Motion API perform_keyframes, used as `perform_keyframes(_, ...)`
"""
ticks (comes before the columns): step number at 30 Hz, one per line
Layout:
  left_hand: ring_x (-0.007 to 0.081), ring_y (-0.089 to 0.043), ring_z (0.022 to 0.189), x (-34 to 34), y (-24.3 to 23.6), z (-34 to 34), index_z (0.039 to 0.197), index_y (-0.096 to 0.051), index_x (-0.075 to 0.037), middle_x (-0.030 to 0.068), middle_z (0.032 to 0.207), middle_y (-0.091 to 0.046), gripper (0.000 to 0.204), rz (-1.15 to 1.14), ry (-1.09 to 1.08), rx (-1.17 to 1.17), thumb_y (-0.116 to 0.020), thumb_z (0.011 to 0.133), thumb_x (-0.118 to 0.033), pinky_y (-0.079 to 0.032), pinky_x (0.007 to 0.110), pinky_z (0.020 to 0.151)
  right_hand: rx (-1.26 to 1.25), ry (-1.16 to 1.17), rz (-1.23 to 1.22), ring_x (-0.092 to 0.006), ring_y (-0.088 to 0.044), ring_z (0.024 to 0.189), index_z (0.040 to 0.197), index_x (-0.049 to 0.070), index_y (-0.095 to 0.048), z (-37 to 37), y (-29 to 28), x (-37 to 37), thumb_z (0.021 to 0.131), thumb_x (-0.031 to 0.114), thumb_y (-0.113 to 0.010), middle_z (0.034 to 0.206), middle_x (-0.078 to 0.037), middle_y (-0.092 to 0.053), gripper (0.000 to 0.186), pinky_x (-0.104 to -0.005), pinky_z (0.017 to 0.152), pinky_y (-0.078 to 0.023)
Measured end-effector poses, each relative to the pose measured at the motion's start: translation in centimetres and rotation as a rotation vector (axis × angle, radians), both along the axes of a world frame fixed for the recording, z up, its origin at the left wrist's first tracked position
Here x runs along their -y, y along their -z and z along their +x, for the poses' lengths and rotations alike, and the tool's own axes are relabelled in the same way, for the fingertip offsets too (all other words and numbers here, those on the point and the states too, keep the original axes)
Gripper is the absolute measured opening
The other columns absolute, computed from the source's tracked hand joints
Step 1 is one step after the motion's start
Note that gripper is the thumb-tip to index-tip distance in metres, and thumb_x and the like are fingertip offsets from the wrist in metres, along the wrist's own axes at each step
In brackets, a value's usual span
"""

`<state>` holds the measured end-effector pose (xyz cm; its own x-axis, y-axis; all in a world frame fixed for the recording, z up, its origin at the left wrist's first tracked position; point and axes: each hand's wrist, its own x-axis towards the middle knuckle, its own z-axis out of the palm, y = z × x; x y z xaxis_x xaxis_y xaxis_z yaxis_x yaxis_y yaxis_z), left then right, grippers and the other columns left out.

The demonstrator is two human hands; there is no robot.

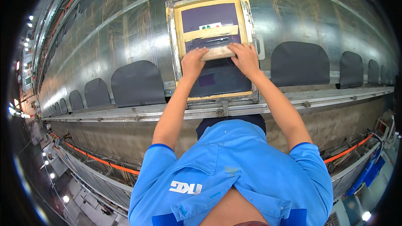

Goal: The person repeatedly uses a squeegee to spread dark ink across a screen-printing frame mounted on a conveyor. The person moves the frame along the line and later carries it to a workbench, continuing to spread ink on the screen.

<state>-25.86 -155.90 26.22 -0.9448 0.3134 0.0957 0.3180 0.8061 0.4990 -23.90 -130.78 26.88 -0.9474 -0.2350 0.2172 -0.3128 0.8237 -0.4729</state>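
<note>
A screen-printing frame point(171, 29) lies on the long metal table in front of me, its border lined with yellow tape. Across its dark mesh I hold a squeegee with a pale wooden handle point(218, 53). My left hand point(193, 62) is closed on the handle's left end, while my right hand point(246, 60) grips the right end. Dark, wet-looking ink point(226, 80) covers the mesh on the near side of the squeegee. Beyond the handle, a yellow strip point(211, 33) crosses the mesh beside a small white patch with green and red marks. The squeegee's lower edge is hard to make out.
Dark grey rounded pieces point(137, 83) lie in a row along the table point(142, 33), on both sides of the frame. A metal rail point(167, 114) with bolts runs along the near edge. Behind me, an orange strip point(102, 162) stretches along another long structure.
</note>
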Motion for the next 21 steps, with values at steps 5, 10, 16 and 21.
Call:
perform_keyframes(5, 0.0266, -0.07, 0.105, -1.0, -0.7, -3.8, 0.11, -0.077, -0.015, 0.0039, 0.115, -0.075, 0.046, 0.018, -0.013, 0.111, -0.075, 0.067, 0.0, -0.056, 0.037, 0.091, 0.099, 0.046, -0.006, -0.0213, -0.062, 0.109, 0.117, 0.014, -0.071, -2.5, 1.4, -0.3, 0.074, 0.013, -0.078, 0.121, 0.0, -0.07, 0.044, -0.0407, 0.091, -0.042)
perform_keyframes(10, 0.0273, -0.071, 0.1, -0.4, -0.5, 2.9, 0.105, -0.078, -0.015, 0.005, 0.111, -0.075, 0.04, 0.03, 0.019, 0.096, -0.073, 0.068, 0.0, -0.057, 0.038, 0.087, 0.168, 0.018, -0.062, -0.0223, -0.062, 0.11, 0.119, 0.013, -0.069, 4.4, 1.0, -0.2, 0.075, 0.012, -0.079, 0.123, -0.002, -0.068, 0.045, -0.0411, 0.09, -0.043)
perform_keyframes(16, 0.0269, -0.068, 0.115, 0.1, -0.3, 10.3, 0.109, -0.077, -0.014, 0.0038, 0.118, -0.074, 0.045, -0.023, 0.07, 0.1, -0.071, 0.067, 0.002, -0.053, 0.042, 0.097, 0.314, -0.163, -0.079, -0.0247, -0.062, 0.111, 0.119, 0.011, -0.071, 9.8, -0.8, -1.9, 0.078, 0.024, -0.082, 0.125, -0.004, -0.067, 0.045, -0.0434, 0.097, -0.045)
perform_keyframes(21, 0.028, -0.063, 0.12, -0.5, 0.2, 12.0, 0.114, -0.072, -0.013, 0.003, 0.124, -0.071, 0.048, 0.023, 0.006, 0.035, -0.071, 0.068, -0.001, -0.049, 0.043, 0.102, 0.02, 0.405, -0.468, -0.0235, -0.064, 0.09, 0.127, 0.011, -0.07, 1.3, 4.0, -9.1, 0.091, 0.033, -0.073, 0.095, -0.011, -0.066, 0.042, -0.0398, 0.083, -0.051)
